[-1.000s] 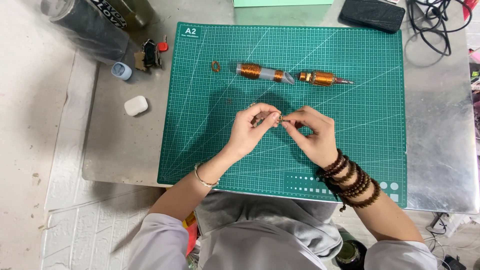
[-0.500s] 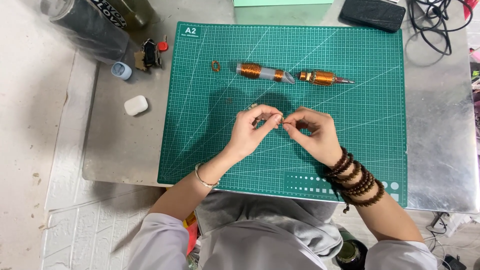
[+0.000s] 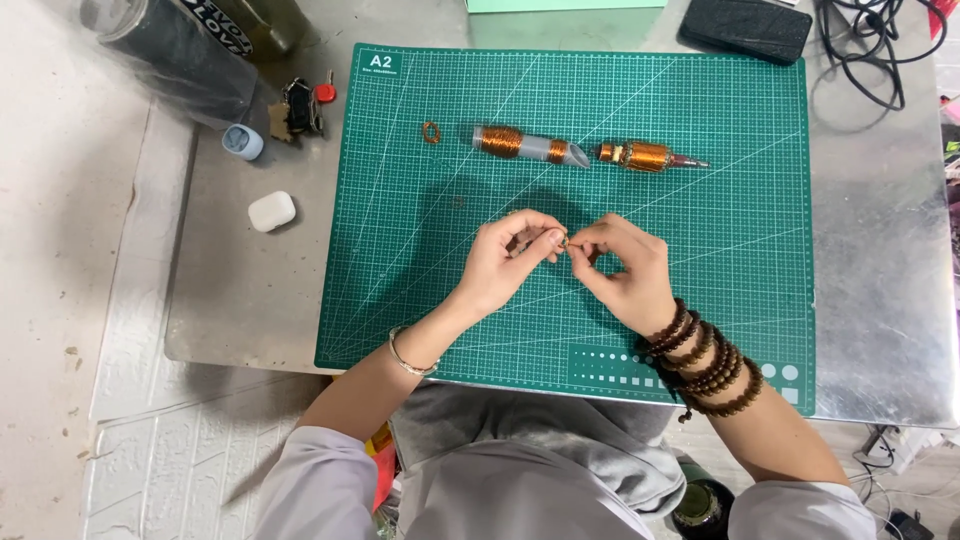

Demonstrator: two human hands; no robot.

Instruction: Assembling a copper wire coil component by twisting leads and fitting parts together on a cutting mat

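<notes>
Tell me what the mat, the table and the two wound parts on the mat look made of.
Mat: green, matte, gridded, likely soft plastic. Table: dull grey sheen, probably metal. Left part: coppery wire on a grey sleeve. Right part: coppery wire on a metal shaft.

- Your cutting mat [image 3: 700, 270]: matt green rubbery plastic, printed grid.
- Table [image 3: 880, 300]: brushed metal, dull sheen.
- Two coils [image 3: 640, 155]: glossy copper wire.
- Your right wrist: polished wooden beads [image 3: 705, 360].
- Left wrist: shiny metal bangle [image 3: 405, 352].
- White case [image 3: 271, 210]: smooth plastic.

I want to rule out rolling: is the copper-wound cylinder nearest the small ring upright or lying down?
Lying down. The copper-wound cylinder rests lengthwise on the green cutting mat, right of the small ring.
</notes>
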